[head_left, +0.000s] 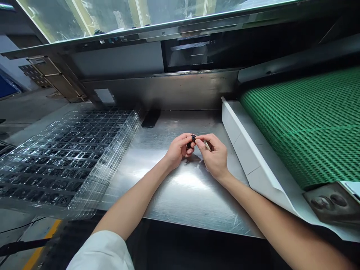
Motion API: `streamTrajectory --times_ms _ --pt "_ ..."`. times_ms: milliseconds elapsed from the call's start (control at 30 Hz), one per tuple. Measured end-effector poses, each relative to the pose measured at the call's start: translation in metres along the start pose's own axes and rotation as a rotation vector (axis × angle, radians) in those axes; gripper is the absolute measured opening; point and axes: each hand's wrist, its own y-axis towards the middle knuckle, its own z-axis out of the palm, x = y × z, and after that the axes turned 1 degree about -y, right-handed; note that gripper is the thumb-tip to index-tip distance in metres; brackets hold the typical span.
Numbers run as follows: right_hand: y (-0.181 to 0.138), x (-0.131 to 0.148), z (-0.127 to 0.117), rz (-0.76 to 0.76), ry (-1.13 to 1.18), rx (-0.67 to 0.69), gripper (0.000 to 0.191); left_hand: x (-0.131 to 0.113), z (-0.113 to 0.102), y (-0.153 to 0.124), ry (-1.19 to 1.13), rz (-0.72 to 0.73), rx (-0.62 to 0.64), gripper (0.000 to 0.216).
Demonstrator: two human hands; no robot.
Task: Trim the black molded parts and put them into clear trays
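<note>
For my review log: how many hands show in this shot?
2. The left hand holds a small black part over the metal table; the right hand, beside it, holds a slim pale tool. No other hand shows.

The table is bare metal, smooth and shiny, with fine rubbed lines in it. The wall plate behind it is metal too, but duller. The trays are thin, clear plastic, all glossy, and the parts in them look like black plastic. The small black piece looks like hard plastic. The thin tool looks like metal. The phone is dark and smooth. The white guard is smooth and a bit matt. The green belt is rough, like a woven net. The sleeve is soft, pale, matt cloth, and the block is scuffed metal
</note>
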Motion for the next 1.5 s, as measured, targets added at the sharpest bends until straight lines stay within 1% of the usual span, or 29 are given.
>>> streamTrajectory --times_ms 67,167,233,333,467,633,733,900,967,1033,1100,1300,1500 --pt "0.0 -0.004 0.0 0.084 0.015 -0.01 0.02 0.0 0.0 0.0 0.004 -0.006 0.011 0.03" --pt "0.0 -0.01 0.001 0.173 0.089 0.028 0.028 -0.001 0.0 0.0 0.024 -0.003 0.058 0.031" --pt "0.0 -0.013 0.002 0.204 0.141 0.061 0.031 0.0 0.0 -0.001 0.04 -0.007 0.09 0.031" --pt "-0.001 -0.014 0.004 0.229 0.176 0.077 0.033 0.0 0.001 -0.002 0.06 -0.015 0.089 0.032" --pt "-0.001 -0.014 0.004 0.224 0.177 0.07 0.039 0.0 0.003 -0.003 0.084 0.008 0.076 0.035" --pt "-0.001 -0.012 0.003 0.2 0.145 0.079 0.038 -0.001 0.002 -0.003 0.091 0.012 0.13 0.038" --pt "-0.001 -0.011 0.0 0.155 0.081 0.067 0.033 -0.003 0.002 -0.003 0.083 -0.012 0.131 0.038" --pt "0.003 -0.01 -0.005 0.079 -0.084 0.016 0.03 -0.009 0.002 -0.004 0.047 -0.007 0.078 0.033" --pt "0.003 -0.01 -0.006 0.036 -0.157 0.04 0.036 -0.011 0.0 -0.003 0.037 0.014 0.055 0.031" --pt "0.002 -0.009 -0.007 -0.001 -0.198 0.092 0.045 -0.012 -0.001 -0.003 0.033 0.033 0.037 0.03" --pt "0.001 -0.009 -0.006 -0.01 -0.219 0.136 0.052 -0.013 -0.002 -0.002 0.032 0.047 0.031 0.029" --pt "-0.003 -0.009 -0.005 -0.003 -0.313 0.189 0.05 -0.01 0.0 -0.002 0.051 0.079 0.005 0.032" --pt "-0.003 -0.012 -0.005 0.012 -0.366 0.172 0.05 -0.008 -0.002 -0.001 0.071 0.088 -0.002 0.035"
